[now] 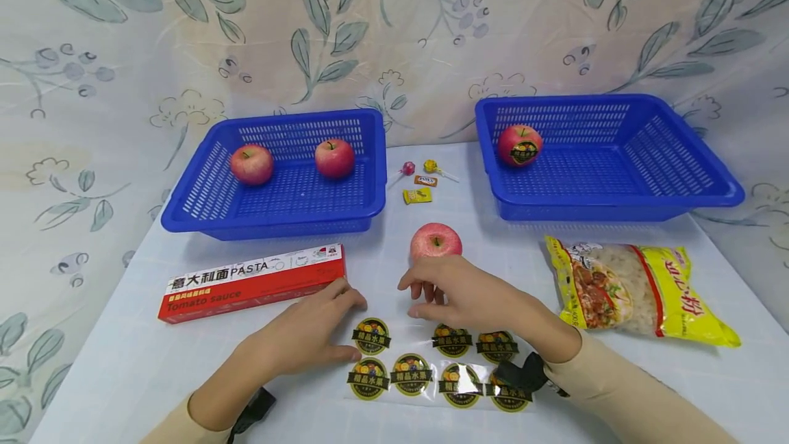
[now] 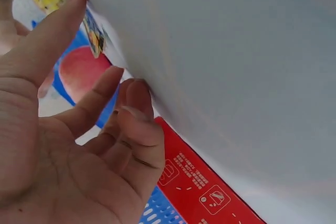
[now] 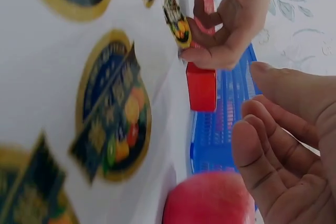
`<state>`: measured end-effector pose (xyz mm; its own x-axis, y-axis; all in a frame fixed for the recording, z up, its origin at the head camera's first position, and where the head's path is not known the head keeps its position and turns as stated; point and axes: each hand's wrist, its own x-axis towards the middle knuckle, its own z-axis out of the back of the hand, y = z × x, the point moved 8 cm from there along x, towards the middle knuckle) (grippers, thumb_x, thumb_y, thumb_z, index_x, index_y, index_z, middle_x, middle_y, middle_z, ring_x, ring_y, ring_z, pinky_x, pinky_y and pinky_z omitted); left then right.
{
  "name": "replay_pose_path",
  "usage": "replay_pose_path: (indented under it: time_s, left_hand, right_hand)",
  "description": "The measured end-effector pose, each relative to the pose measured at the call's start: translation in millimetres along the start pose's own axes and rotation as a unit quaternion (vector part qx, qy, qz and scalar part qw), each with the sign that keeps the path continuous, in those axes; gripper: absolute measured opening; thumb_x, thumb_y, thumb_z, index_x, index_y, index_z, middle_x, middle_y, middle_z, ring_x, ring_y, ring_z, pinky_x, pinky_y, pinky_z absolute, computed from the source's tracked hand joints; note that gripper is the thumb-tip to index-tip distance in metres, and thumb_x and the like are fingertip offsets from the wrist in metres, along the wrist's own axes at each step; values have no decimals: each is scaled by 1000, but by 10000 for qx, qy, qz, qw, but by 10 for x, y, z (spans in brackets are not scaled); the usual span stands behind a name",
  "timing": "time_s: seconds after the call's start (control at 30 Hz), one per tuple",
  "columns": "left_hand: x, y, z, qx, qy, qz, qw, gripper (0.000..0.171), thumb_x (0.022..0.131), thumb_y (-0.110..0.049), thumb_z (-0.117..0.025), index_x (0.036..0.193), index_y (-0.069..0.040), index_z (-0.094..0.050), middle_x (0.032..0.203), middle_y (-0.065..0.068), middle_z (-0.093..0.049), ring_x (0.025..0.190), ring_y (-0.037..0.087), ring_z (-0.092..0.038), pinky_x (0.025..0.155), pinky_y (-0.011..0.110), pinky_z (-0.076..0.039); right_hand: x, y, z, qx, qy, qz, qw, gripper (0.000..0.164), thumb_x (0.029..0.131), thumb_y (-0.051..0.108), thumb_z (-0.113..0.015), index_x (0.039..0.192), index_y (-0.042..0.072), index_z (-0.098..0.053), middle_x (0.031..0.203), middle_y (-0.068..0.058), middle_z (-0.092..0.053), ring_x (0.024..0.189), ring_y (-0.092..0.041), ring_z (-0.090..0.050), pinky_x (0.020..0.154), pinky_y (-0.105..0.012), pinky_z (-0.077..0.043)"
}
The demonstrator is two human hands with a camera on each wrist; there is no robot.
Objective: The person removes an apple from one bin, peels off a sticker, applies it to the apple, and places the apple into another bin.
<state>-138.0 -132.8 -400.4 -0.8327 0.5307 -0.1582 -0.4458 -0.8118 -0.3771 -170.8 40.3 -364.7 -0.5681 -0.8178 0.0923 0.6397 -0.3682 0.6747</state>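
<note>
A clear sheet point(image 1: 422, 401) of round black-and-gold fruit stickers lies flat before me, with a gap in its far row. My left hand point(image 1: 302, 338) reaches to the sheet's left edge, thumb tip beside the far-left sticker point(image 1: 372, 336), fingers spread and holding nothing. Over the far part of the sheet hovers my right hand point(image 1: 474, 293), its fingers loosely bent and empty. Just beyond them sits a red apple point(image 1: 435, 238), its near side hidden by that hand. In the right wrist view, a sticker point(image 3: 113, 108) shows below the bare fingers, near the apple point(image 3: 210, 200).
A blue basket point(image 1: 296, 227) at left holds two apples; the right-hand blue basket point(image 1: 616, 211) holds one apple bearing a sticker point(image 1: 524, 151). A red pasta box point(image 1: 253, 286) lies left, a yellow noodle bag point(image 1: 641, 290) right. Lollipops point(image 1: 430, 166) and small wrapped sweets point(image 1: 418, 195) lie between the baskets.
</note>
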Motion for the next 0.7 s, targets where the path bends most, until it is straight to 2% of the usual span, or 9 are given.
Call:
replay_pose_path:
  time_s: [0.13,0.27,0.43,0.7]
  left_hand:
    - [3,10,-26,-81,25,-7,10000,46,79,-39,-89,113,-20,-64,110,-8,-52,94,10,-57,89,36,-54]
    - [2,1,-43,-147,59,-154,9998,35,83,-36,-86,106,-21,-64,106,-10,-51,91,8,-54,86,33,-52]
    - [20,2,-49,-224,106,-219,9995,25,87,-31,-82,103,-21,-65,96,-11,-52,83,6,-49,75,26,-47]
    - [37,11,-51,-412,166,-230,9987,22,88,-32,-81,102,-23,-66,92,-13,-53,80,5,-49,73,25,-45]
  right_hand:
    - [55,38,-96,-32,184,79,9998,26,94,19,-76,117,9,-70,100,0,-68,81,-3,-59,71,-23,-56]
    - [102,57,-174,-156,291,183,9993,26,93,20,-78,115,9,-70,100,0,-69,80,-5,-59,71,-20,-54]
    - [156,76,-279,-162,414,276,9986,23,92,21,-78,112,10,-71,96,1,-67,78,-4,-59,70,-16,-51]
    - [225,88,-368,-354,186,384,9985,6,93,16,-75,96,13,-70,84,9,-60,72,0,-53,66,-14,-47]
